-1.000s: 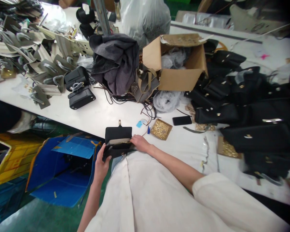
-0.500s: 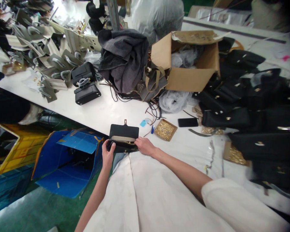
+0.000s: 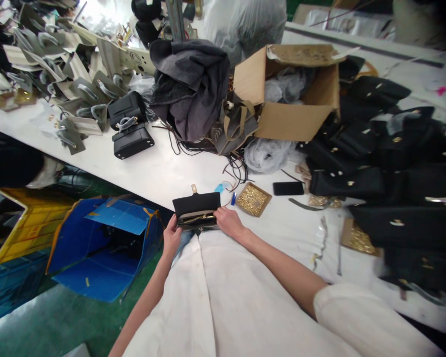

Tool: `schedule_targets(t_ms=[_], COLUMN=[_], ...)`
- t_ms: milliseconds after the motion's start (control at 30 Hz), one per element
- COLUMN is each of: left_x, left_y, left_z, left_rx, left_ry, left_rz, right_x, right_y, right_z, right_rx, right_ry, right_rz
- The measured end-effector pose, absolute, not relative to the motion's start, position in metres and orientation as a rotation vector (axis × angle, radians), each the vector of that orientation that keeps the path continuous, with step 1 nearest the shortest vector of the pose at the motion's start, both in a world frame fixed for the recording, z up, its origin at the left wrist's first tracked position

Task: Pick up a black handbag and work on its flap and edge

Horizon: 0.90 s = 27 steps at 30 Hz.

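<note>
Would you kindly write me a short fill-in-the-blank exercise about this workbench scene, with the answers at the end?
1. The left hand and right hand are on an open bag whose raised flap is coloured ____.
2. The tray of gold-coloured pieces lies between a small blue object and a ____.
3. The bin nearest the left hand is coloured ____.
4. The open box containing crumpled plastic is made of ____.

Missing words: black; phone; blue; cardboard.

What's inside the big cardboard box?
The open cardboard box holds crumpled translucent plastic. Anything underneath that plastic is covered, so I can't see it.
</note>
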<state>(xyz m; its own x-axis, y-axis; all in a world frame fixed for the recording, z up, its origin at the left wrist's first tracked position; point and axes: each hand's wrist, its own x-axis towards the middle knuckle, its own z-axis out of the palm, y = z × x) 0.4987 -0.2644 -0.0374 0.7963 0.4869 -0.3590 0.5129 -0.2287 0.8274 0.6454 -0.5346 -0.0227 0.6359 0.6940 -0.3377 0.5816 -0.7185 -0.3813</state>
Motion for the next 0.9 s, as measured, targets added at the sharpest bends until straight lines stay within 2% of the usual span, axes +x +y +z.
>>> schedule_targets(t_ms=[333, 667, 900], left_x=[0.500, 0.528, 0.529], left_y=[-0.263, -0.238, -0.246], left_z=[-0.055, -0.038, -0.046], left_rx=[2.054, 2.223, 2.250], left_ry=[1.009, 0.600, 0.467], left_rz=[-0.163, -0.324, -0.439], right_x=[0.647, 0.661, 0.658], right_y=[-0.529, -0.446, -0.420], right_z=[-0.025, -0.020, -0.036], right_rx=[-2.640, -2.373, -2.320], right_ry=[-1.054, -1.336, -1.237], right_rz=[0.718, 0.722, 0.900])
